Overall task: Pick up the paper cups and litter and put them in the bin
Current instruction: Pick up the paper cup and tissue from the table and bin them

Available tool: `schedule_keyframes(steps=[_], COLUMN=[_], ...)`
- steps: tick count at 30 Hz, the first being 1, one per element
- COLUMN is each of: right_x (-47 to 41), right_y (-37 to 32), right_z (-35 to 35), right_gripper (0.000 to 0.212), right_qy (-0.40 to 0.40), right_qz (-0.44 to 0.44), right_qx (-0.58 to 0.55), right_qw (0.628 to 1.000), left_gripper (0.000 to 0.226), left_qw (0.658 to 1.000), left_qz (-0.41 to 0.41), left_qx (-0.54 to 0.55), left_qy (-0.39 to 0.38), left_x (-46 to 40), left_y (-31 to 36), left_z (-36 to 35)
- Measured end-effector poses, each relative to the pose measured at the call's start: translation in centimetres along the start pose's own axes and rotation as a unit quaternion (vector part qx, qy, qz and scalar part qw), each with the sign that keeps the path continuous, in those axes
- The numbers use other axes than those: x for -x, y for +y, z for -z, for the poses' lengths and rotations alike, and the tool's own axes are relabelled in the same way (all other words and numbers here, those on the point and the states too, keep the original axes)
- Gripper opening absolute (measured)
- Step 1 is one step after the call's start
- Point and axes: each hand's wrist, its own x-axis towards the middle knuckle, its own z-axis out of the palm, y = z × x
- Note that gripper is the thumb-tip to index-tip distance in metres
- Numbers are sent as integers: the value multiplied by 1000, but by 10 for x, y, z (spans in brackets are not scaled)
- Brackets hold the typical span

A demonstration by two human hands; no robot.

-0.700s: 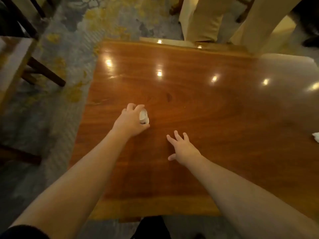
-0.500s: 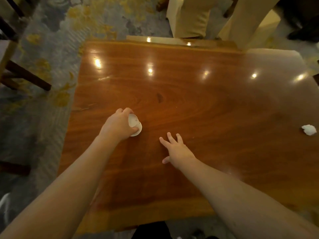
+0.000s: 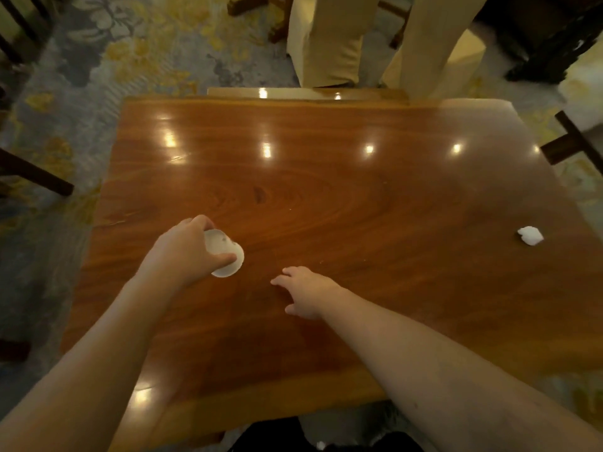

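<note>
My left hand [image 3: 182, 252] grips a white paper cup [image 3: 225, 256] over the left part of the glossy wooden table [image 3: 326, 197]; the cup is tilted, its mouth facing right and towards me. My right hand [image 3: 306, 291] hovers just right of the cup with its fingers spread and nothing in it. A crumpled white scrap of paper [image 3: 530, 235] lies near the table's right edge, well away from both hands. No bin is in view.
Cream-covered chairs [image 3: 329, 40] stand beyond the table's far edge. Dark wooden chair legs [image 3: 36, 174] sit on the patterned carpet at the left, and another dark wooden piece [image 3: 571, 141] juts in at the right.
My left hand has tilted the cup further so its mouth shows more. My right hand has curled slightly. The view has swung, bringing the crumpled paper further into sight.
</note>
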Motion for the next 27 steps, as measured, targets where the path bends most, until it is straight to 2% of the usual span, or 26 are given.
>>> schedule_keyframes(steps=[3,7,18,23,27], right_x=[37,85,195,202,194], right_y=[43,119,385,491,549], right_z=[-6,-7,23,29,29], right_gripper=[67,60,48,52,61], right_qy=[11,45,222,251,220], right_qz=[17,-3,-56,-110,-165], right_qx=[-25,-50,-75,-54,-43], right_qw=[999,998,971,960,961], left_gripper=[68,69,61,62,63], left_qw=[1000,1000,998,998,997], left_qz=[-6,-21,-42,-53,-54], left_qx=[-7,-20,-32,-35,-41], left_qy=[-2,-10,-27,-31,-34], left_x=[17,32,41,27,15], left_y=[28,92,339,423,464], left_z=[-6,-26,-119,-159,-179])
